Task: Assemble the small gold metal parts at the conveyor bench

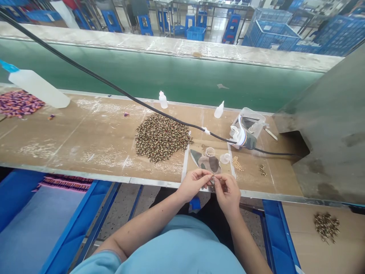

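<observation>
Green belt, 1 black cable slanting across, blue stools, blue crates beyond

Bright, even light — pale sheen on green belt, dark shadow in opening at right; crates upper right soft — frame edges stretched.

Hands, two. Small bottles, two. Large bottle, one. Round cups, two. Clear box, one. Cable, one. Clip, one. Brown-gold piles, three (one large, two small). Pink-purple pile, one. Bead pile, one.
</observation>
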A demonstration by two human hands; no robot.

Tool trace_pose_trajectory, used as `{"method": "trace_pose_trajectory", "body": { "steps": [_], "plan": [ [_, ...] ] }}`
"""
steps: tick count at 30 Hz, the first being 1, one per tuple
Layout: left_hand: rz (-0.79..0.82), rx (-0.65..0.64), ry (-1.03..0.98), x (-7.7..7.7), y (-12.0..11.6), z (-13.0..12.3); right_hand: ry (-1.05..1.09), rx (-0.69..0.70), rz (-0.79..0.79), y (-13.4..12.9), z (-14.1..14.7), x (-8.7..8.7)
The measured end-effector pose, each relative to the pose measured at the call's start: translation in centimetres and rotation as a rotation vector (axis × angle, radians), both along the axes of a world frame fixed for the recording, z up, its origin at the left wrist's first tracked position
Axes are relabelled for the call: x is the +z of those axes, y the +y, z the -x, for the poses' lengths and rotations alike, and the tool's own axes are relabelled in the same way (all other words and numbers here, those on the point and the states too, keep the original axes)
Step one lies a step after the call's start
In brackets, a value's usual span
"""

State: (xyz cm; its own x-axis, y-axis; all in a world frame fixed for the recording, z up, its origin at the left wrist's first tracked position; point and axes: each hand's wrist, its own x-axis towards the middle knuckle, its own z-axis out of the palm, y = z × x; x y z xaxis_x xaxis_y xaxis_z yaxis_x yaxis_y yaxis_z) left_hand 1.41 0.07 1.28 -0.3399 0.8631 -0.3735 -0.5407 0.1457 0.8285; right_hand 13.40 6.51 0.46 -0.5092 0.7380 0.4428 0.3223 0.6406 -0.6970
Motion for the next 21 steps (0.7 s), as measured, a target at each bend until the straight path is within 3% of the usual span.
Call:
{"method": "trace_pose_trajectory", "body": {
  "steps": [13, 21],
  "plan": [
    [-0.005, -0.004, 0.016, -0.8, 0.0, -0.2, -0.104, 0.046, -0.119, 0.5, -0.3, -1.0],
    [-0.035, -0.029, 0.144, -0.4, -0.3, -0.3, -0.091, 0.105, -0.113, 0.5, 0.1, -0.5]
  ]
}}
